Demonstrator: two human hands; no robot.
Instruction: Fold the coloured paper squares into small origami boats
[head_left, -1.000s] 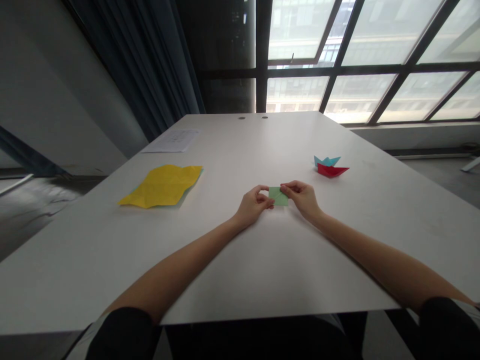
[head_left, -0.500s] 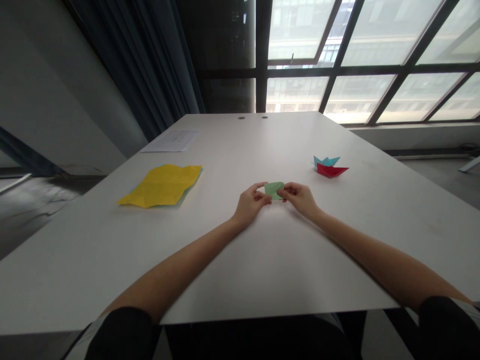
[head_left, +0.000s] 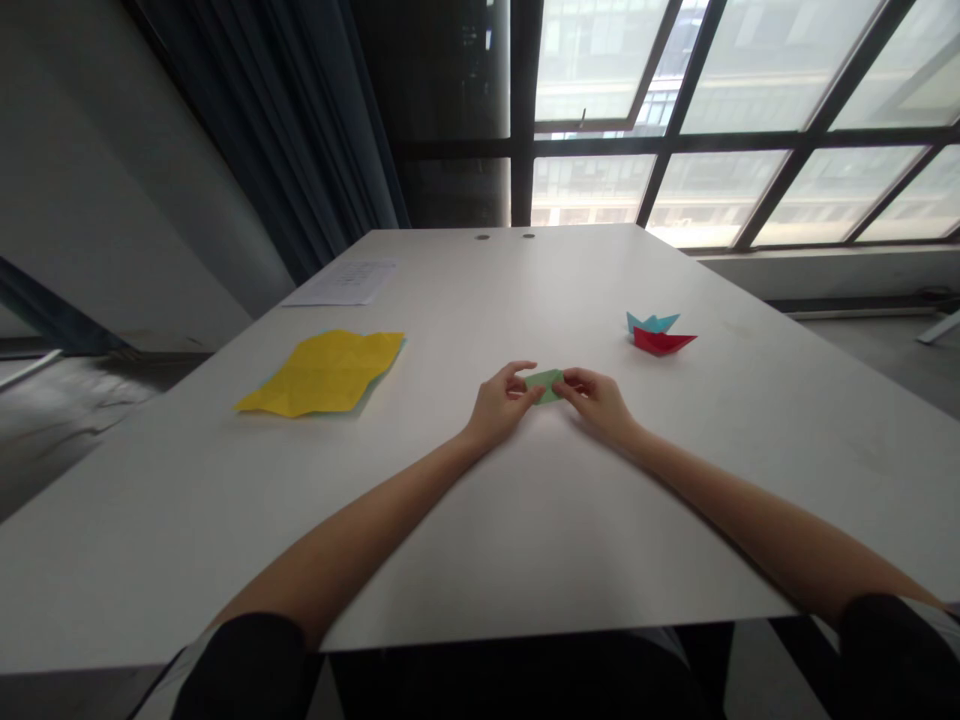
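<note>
A small folded green paper (head_left: 545, 386) is held between my two hands, over the middle of the white table (head_left: 525, 530). My left hand (head_left: 500, 404) grips its left side, with the thumb on the near face and the index finger raised above. On the right side, my right hand (head_left: 596, 398) pinches the paper between thumb and fingers. The fingers cover both ends of the paper, so its full outline is hidden.
Right of my hands stand a red paper boat (head_left: 663, 342) and, just behind it, a blue paper boat (head_left: 652, 323). Yellow paper sheets (head_left: 326, 372) lie at the left, over something light blue. A printed sheet (head_left: 341, 283) rests farther back.
The green paper has tilted and looks flatter and narrower. My right hand has shifted slightly left, and both hands still hold the paper.
</note>
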